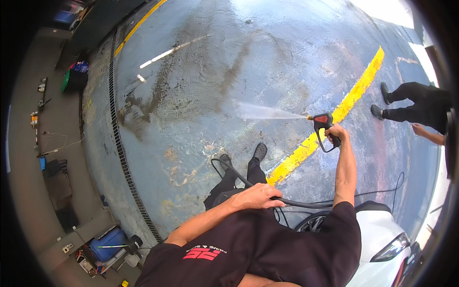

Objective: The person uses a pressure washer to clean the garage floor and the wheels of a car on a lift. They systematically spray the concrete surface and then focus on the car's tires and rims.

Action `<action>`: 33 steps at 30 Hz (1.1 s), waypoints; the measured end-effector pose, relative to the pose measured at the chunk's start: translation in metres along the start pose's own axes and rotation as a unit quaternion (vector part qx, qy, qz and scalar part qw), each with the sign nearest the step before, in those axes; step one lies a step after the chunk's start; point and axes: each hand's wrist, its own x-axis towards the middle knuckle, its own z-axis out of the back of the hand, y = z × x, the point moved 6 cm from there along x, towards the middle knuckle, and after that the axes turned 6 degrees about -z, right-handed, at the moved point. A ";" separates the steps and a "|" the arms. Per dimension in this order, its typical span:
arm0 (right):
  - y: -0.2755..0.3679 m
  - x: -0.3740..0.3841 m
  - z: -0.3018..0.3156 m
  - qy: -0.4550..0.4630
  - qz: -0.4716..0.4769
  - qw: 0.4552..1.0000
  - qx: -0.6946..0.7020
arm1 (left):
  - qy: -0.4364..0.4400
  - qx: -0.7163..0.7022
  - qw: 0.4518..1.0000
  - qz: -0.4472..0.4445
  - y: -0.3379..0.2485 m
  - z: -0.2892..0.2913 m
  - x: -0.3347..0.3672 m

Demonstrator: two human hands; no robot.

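Note:
My right hand (pixel 336 135) is wrapped round the grip of a pressure washer gun (pixel 323 122), black with a red panel. From its short brass-coloured nozzle a fan of water (pixel 267 112) sprays leftward over the wet floor. At my waist, my left hand (pixel 260 195) is closed on a black hose (pixel 306 205). The hose loops down past my feet on one side and runs off to the right on the other. Whether the trigger is fully squeezed is hidden by my fingers.
Worn blue floor (pixel 205 95) carries a yellow stripe (pixel 358 86); a drain grate (pixel 119 143) runs along the left. A white car (pixel 377 229) stands close at lower right. Another person (pixel 416 103) stands at far right. A blue container (pixel 109 243) sits lower left.

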 end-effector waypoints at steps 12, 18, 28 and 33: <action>0.119 0.028 -0.003 -0.005 0.033 0.999 -0.010 | -0.114 0.018 0.993 -0.012 -0.013 0.029 0.022; 0.164 0.049 -0.054 0.033 0.053 0.995 -0.072 | -0.128 0.040 0.991 -0.009 -0.024 0.069 -0.004; 0.241 0.027 -0.140 0.027 0.061 0.995 -0.069 | -0.210 -0.001 0.977 0.039 -0.006 0.127 -0.080; 0.286 0.011 -0.196 0.055 0.061 0.997 -0.015 | -0.295 -0.015 0.955 -0.007 0.000 0.167 -0.129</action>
